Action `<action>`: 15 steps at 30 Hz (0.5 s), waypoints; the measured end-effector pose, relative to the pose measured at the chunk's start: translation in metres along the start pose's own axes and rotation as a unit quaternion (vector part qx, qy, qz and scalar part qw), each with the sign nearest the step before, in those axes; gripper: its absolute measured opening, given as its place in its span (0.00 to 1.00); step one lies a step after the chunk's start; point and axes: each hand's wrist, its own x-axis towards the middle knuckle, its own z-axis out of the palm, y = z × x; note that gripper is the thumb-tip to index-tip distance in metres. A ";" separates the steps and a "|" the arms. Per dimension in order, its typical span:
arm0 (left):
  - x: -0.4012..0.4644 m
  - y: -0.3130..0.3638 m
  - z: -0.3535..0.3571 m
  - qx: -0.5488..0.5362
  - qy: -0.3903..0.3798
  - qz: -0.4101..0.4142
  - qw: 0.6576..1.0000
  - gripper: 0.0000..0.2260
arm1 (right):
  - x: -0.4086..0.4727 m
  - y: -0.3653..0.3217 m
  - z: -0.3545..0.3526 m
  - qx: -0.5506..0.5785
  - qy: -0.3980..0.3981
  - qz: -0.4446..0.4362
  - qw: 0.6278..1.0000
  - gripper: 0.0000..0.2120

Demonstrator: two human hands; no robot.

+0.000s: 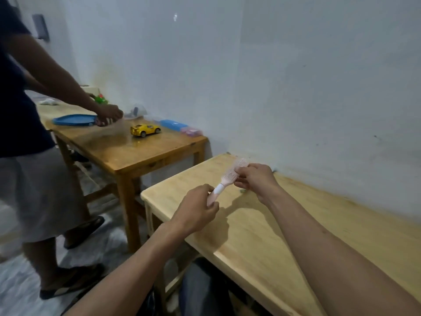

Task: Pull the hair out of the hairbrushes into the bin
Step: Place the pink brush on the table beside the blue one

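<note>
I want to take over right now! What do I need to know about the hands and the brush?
Left hand grips the pink hairbrush by its handle, holding it above the light wooden table.
Right hand pinches at the bristle head.
Bin: not in view, so find it first.
Done: cannot tell how much hair is out; the picture is too blurry.
Left: pull the hair free, drop it in the bin, then do any other brushes.
</note>
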 end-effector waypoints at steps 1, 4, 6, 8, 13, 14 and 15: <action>0.005 0.007 0.008 -0.002 -0.009 0.013 1.000 0.15 | 0.004 0.003 -0.011 -0.002 0.026 0.005 1.000 0.03; 0.019 0.026 0.031 -0.005 -0.030 0.043 0.999 0.16 | 0.021 0.011 -0.045 0.003 0.092 0.023 0.996 0.06; 0.030 0.037 0.048 0.000 -0.045 0.052 0.998 0.16 | 0.031 0.015 -0.065 0.010 0.122 0.037 0.992 0.05; 0.040 0.048 0.063 0.014 -0.056 0.057 0.997 0.16 | 0.043 0.020 -0.083 0.010 0.144 0.050 0.988 0.05; 0.063 0.065 0.098 0.029 -0.089 0.067 0.993 0.09 | 0.067 0.032 -0.115 -0.017 0.193 0.080 0.978 0.04; 0.067 0.068 0.104 0.026 -0.098 0.068 0.993 0.08 | 0.070 0.033 -0.118 -0.029 0.203 0.085 0.975 0.04; 0.071 0.069 0.110 0.024 -0.104 0.069 0.992 0.08 | 0.074 0.034 -0.122 -0.040 0.213 0.089 0.972 0.04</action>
